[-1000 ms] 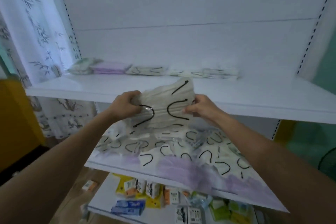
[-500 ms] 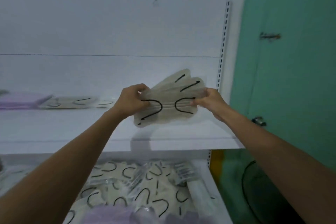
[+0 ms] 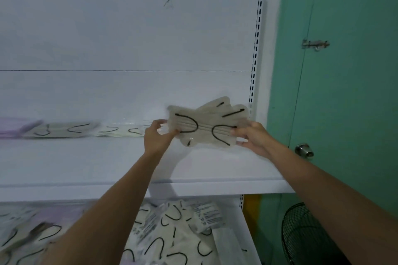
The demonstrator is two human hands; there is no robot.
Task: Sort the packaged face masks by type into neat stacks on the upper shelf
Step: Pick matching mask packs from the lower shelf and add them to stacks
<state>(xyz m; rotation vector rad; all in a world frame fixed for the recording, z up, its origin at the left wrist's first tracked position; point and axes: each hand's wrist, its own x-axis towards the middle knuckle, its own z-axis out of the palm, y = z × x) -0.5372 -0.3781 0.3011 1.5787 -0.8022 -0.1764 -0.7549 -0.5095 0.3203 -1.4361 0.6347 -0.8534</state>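
beige packaged masks (image 3: 207, 123), fanned unevenly, are hovering just above the right end of the upper shelf (image 3: 215, 168); the left hand (image 3: 156, 137) and right hand (image 3: 251, 135) are pinching opposite edges. looking slick, they are probably threatening to slide apart, spilling or landing as a crooked stack.

I see my left hand (image 3: 155, 138) and right hand (image 3: 251, 135) gripping a fanned bundle of beige masks (image 3: 207, 123) above the upper shelf (image 3: 107, 161).

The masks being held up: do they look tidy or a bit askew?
Askew. The held mask packs, pinched between the left hand and right hand above the upper shelf, are fanned out, corners splaying at different angles.
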